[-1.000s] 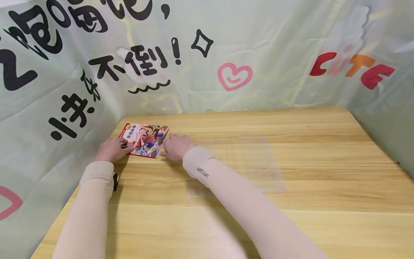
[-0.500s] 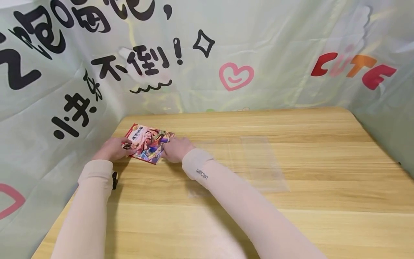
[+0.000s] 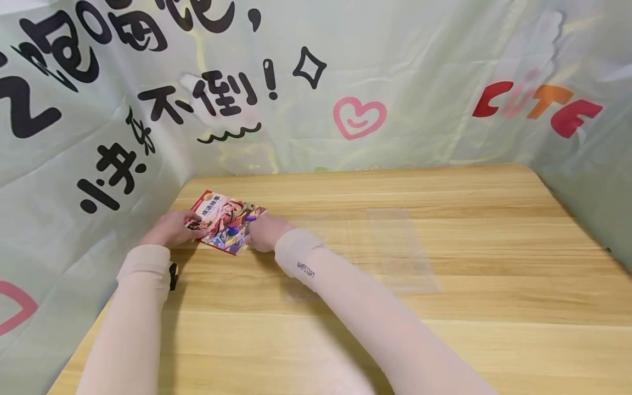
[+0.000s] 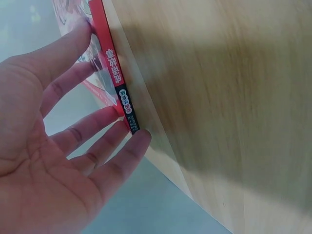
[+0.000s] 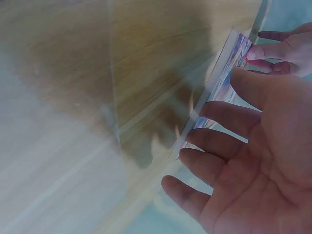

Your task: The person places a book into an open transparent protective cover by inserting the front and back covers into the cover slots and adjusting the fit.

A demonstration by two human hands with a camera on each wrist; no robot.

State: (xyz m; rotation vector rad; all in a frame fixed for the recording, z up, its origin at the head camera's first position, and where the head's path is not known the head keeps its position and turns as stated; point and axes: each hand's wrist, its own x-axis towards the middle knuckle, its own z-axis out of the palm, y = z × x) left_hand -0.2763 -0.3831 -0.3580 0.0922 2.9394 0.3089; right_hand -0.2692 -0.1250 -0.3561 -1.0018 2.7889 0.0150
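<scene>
A thin picture book (image 3: 224,222), its colourful cover up, lies at the far left of the table, turned at an angle. My left hand (image 3: 170,227) is at its left side. In the left wrist view the thumb touches the cover next to the red and black spine (image 4: 113,66), and the outer fingertips (image 4: 142,139) reach the spine's end. Opposite it, my right hand (image 3: 269,231) is at the page edge. Its spread fingers (image 5: 222,111) overlap the cover in the right wrist view, with fingertips right along the white page edge (image 5: 214,85).
A clear plastic sheet (image 3: 400,249) lies flat on the wooden table (image 3: 498,236), partly under the right forearm. Printed cloth (image 3: 424,109) hangs behind the table and along both sides. A dark device (image 3: 173,276) is strapped at the left wrist.
The book has turned clockwise and shifted slightly right and towards me. My right hand has come in against its page edge, overlapping it, while my left hand stays by the spine.
</scene>
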